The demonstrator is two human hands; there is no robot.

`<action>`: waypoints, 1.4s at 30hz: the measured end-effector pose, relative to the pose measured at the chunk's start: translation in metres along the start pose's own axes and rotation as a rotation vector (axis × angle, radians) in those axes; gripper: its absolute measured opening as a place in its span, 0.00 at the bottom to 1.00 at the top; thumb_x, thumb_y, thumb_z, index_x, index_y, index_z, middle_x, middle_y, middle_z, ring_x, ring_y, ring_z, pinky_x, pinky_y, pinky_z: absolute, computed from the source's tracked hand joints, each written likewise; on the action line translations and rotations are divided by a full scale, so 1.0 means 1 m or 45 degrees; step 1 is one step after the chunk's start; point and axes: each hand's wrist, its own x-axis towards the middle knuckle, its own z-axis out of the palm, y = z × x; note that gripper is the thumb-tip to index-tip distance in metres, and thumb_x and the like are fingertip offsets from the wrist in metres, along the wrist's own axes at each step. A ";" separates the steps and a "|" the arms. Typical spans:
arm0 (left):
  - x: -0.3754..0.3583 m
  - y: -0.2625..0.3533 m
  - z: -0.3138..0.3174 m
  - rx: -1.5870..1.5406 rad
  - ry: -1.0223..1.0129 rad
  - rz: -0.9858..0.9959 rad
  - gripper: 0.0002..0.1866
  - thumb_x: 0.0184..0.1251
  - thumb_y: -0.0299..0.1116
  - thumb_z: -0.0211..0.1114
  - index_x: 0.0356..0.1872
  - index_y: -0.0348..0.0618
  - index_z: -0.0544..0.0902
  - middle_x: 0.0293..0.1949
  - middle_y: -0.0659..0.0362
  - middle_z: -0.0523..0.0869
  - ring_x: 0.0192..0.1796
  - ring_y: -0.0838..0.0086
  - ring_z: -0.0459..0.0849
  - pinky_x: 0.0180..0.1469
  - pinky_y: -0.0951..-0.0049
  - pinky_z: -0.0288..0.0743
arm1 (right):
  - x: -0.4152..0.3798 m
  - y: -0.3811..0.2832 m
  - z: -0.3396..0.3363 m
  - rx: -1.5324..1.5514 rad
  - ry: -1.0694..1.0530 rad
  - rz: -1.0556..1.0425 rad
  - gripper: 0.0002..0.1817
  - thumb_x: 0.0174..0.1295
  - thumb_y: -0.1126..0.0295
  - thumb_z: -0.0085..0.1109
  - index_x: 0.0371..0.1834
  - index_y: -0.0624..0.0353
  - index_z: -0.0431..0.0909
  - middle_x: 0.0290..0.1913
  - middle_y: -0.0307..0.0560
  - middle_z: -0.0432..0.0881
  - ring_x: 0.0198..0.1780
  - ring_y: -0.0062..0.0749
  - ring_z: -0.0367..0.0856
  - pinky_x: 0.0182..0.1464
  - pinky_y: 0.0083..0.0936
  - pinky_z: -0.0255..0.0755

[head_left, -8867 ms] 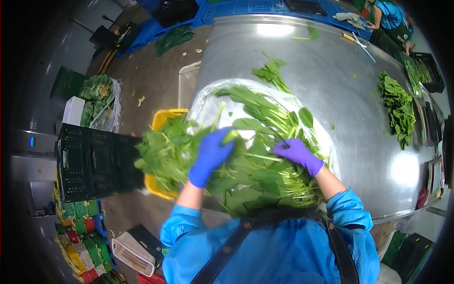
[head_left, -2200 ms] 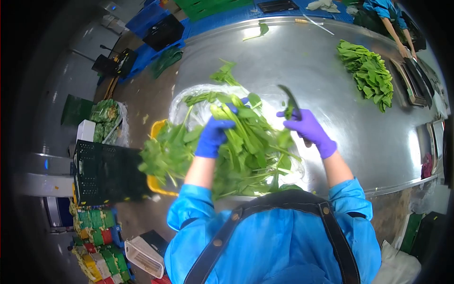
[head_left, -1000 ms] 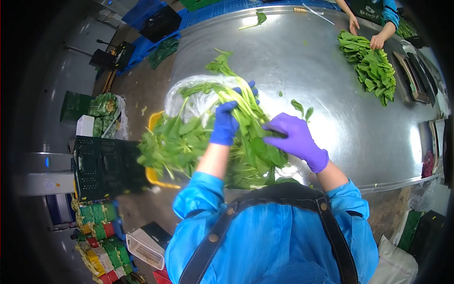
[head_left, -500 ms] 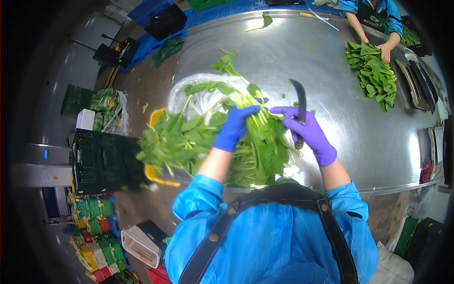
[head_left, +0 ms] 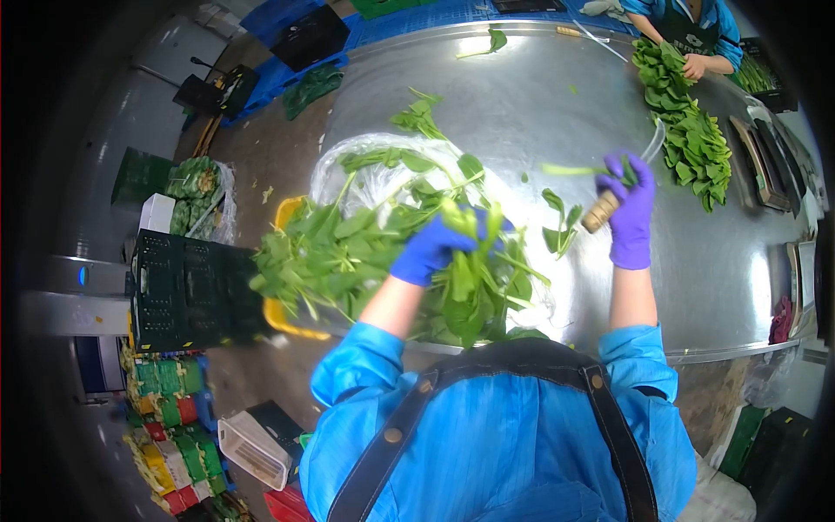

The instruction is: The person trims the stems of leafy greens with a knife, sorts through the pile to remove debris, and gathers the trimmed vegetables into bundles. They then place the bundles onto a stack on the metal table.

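Note:
My left hand (head_left: 435, 245), in a blue glove, is closed around a bunch of leafy greens (head_left: 470, 291) at the table's near edge. Off to the right, my right hand (head_left: 633, 213) wears a purple glove. It grips a curved knife by its wooden handle (head_left: 600, 211), blade angled up and away. A single green stalk (head_left: 570, 170) sticks out leftward from the same hand. Between my hands, a loose leafy sprig (head_left: 561, 228) lies on the metal table (head_left: 504, 96). More greens (head_left: 339, 248) are heaped left of my left hand, over a clear plastic bag (head_left: 326, 170) and a yellow crate (head_left: 291, 324).
Across the table at the far right, a co-worker's hand (head_left: 696, 66) holds greens above a leafy pile (head_left: 698, 152). A stray leaf (head_left: 496, 40) and another wooden handle (head_left: 570, 31) lie at the far edge. Dark crates (head_left: 196, 291) stand on the left.
My right hand has swung right and away from the bunch with the knife and a stalk. A sprig now lies on the table between my hands. The co-worker's hands have moved farther back.

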 end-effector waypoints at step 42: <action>0.005 -0.091 0.008 -0.399 0.746 -0.173 0.27 0.64 0.42 0.58 0.61 0.38 0.70 0.63 0.50 0.71 0.63 0.58 0.71 0.65 0.60 0.62 | 0.101 -0.194 -0.302 -0.585 0.820 -0.659 0.31 0.54 0.67 0.65 0.61 0.64 0.66 0.50 0.52 0.78 0.47 0.39 0.79 0.49 0.34 0.76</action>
